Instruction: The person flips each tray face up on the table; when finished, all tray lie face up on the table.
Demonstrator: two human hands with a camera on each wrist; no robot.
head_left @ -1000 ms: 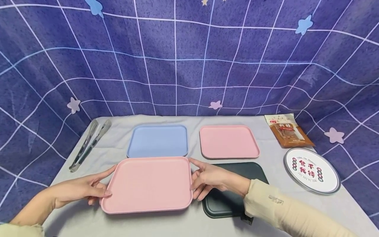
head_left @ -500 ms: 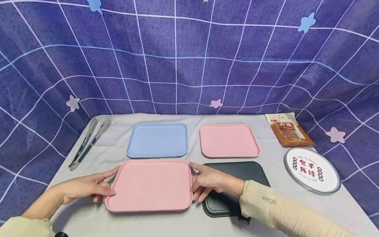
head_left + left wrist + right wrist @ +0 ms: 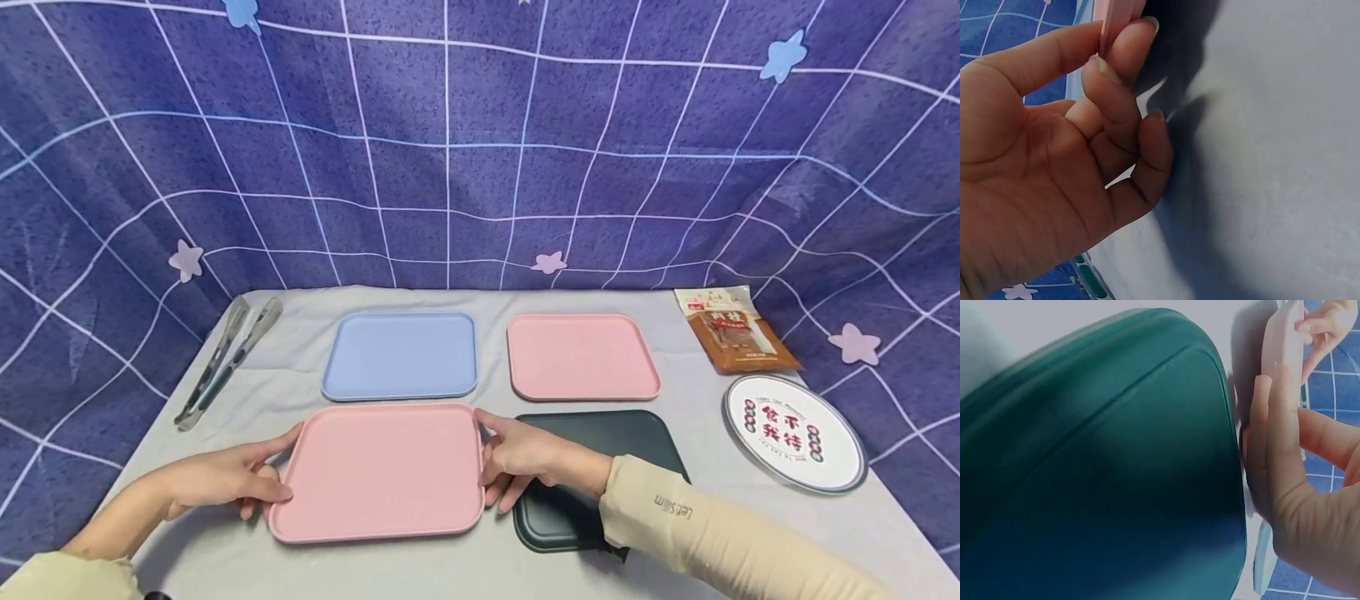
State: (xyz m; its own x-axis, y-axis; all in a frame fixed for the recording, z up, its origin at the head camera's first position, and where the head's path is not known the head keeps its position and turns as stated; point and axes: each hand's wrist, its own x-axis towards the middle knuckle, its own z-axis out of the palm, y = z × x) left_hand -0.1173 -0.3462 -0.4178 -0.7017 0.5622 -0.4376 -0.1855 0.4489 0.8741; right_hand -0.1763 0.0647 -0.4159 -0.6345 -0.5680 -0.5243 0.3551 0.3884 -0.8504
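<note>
In the head view a large pink tray (image 3: 386, 475) lies level at the front, low over the cloth. My left hand (image 3: 225, 483) pinches its left edge, thumb on the rim and a finger beneath, as the left wrist view shows. At the opposite edge my right hand (image 3: 525, 454) holds the tray, with its index finger at the far right corner. That hand reaches over a dark green tray (image 3: 558, 517), which the forearm and sleeve partly cover. In the right wrist view, the right fingers (image 3: 1285, 425) lie along the pink tray's side.
Behind are a blue tray (image 3: 401, 354) and a smaller pink tray (image 3: 583, 357). Tongs (image 3: 225, 367) lie at the far left. A brown food packet (image 3: 738, 333) and a white plate with red characters (image 3: 795, 433) are on the right. A purple curtain (image 3: 480, 167) hangs behind the table.
Both hands have lowered and levelled the large pink tray, shifting its left edge rightward. The blue tray's front edge now shows. Over the last half second there is only a slight shift left.
</note>
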